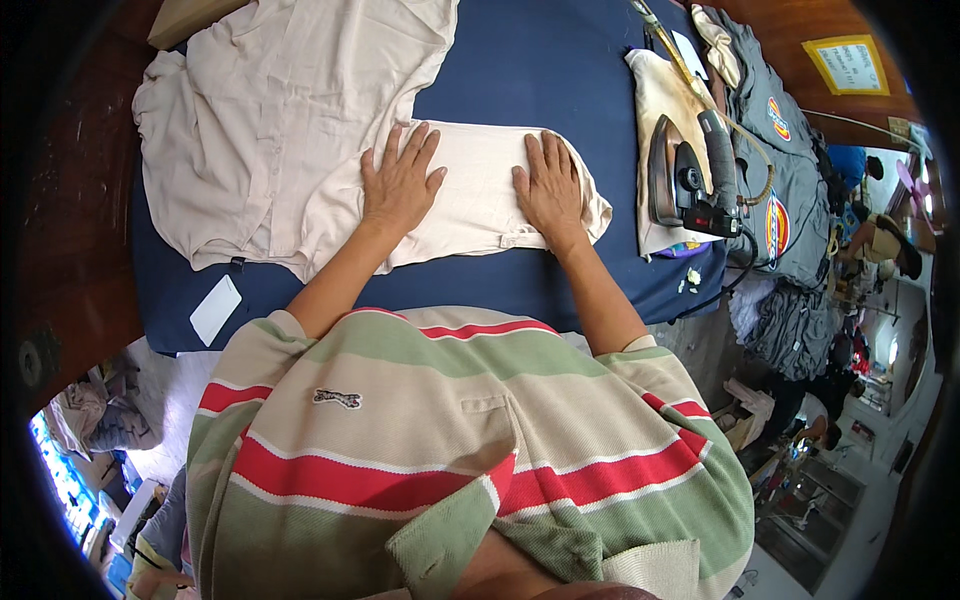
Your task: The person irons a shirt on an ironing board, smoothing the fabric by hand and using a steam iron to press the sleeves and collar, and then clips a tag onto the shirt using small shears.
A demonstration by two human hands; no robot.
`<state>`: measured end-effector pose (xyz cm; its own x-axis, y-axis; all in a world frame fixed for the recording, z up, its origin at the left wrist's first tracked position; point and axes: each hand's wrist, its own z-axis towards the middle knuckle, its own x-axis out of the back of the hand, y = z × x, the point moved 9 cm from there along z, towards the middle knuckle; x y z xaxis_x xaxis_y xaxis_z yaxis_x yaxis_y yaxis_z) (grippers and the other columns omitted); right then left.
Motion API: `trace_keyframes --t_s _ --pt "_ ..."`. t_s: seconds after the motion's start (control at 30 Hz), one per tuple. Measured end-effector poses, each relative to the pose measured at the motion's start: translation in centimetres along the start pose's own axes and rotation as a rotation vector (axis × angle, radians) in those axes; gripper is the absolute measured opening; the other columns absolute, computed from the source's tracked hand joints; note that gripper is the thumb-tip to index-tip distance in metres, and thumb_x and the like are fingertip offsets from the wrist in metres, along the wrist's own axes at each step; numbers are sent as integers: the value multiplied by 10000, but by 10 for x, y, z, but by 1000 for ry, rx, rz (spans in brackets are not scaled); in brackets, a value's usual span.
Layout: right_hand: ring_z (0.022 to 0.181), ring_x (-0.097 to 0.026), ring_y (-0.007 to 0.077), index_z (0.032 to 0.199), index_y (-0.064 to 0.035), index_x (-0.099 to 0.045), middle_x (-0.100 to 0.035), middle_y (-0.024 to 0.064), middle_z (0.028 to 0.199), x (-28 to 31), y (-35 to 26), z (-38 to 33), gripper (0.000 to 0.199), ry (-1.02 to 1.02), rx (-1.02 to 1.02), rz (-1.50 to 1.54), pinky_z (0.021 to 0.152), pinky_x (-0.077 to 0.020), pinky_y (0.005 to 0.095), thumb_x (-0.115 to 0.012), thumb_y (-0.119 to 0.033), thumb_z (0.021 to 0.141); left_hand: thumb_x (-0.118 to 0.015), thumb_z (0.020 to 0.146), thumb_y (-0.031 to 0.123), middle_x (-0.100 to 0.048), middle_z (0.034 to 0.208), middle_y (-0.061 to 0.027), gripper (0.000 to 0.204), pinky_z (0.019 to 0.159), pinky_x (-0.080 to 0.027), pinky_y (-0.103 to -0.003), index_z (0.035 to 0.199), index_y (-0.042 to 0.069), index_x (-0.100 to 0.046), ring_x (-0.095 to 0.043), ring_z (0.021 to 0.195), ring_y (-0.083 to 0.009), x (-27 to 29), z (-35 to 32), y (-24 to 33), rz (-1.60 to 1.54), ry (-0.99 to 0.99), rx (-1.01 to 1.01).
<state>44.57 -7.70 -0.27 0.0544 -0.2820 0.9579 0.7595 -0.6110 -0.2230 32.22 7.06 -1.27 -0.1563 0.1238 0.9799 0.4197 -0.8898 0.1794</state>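
You're pressing both hands flat on the beige shirt (300, 130), on the sleeve part laid across the blue padded counter (520, 60). Your left hand (400, 185) is lying palm down with fingers spread, near the sleeve's shoulder end. Your right hand (548, 190) is lying palm down too, fingers close together, toward the cuff end. Neither hand is pinching anything; both are just resting on the fabric. The shirt's body is lying crumpled to the left, reaching past the counter's far-left corner. The iron (690, 175) is sitting tilted on a cream cloth (665, 100) just right of your right hand, not touching it; its braided cord (700, 85) is running up toward the far edge. A stack of grey shirts (790, 200) is lying further right. A small white card (216, 310) is sitting at the counter's near-left edge.
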Motion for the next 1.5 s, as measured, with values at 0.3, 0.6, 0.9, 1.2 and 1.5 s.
trace_keyframes --t_s 0.3,0.6,0.9,1.2,1.5 --pt "1308 -268 365 1342 -95 -388 -304 195 1414 -1 8 -8 576 -74 83 -1 1069 -233 442 -480 -366 843 -417 883 470 -261 1465 18 590 980 -201 -587 1394 194 -315 -201 1350 -237 5 10 -10 83 -12 -54" --pt "1254 -347 341 1260 -71 -482 -422 144 1340 12 -6 -18 516 -15 142 9 1034 -264 447 -539 -343 825 -435 870 487 -274 1462 6 592 991 -176 -579 1383 208 -341 -214 1346 -249 8 -3 -8 110 -44 -150" --pt "1218 -375 326 1214 -80 -514 -441 147 1307 20 -5 -14 535 29 115 30 1001 -289 459 -569 -362 763 -485 842 499 -293 1453 4 612 996 -163 -589 1372 222 -359 -199 1354 -249 5 -2 -13 56 -49 -151" --pt "1248 -387 326 1269 -68 -470 -394 166 1369 23 11 -2 534 -50 14 594 982 -364 390 -616 -237 784 -469 838 536 -279 1459 25 636 1001 -156 -604 1375 215 -352 -188 1358 -237 4 16 -14 49 -41 -144" --pt "965 -584 377 1249 2 -457 -610 242 1023 184 222 49 671 177 -405 -420 855 -452 408 -680 -367 735 -479 850 486 -322 1440 19 590 1019 -123 -586 1360 205 -382 -211 1353 -228 29 2 -12 -28 -38 -161"
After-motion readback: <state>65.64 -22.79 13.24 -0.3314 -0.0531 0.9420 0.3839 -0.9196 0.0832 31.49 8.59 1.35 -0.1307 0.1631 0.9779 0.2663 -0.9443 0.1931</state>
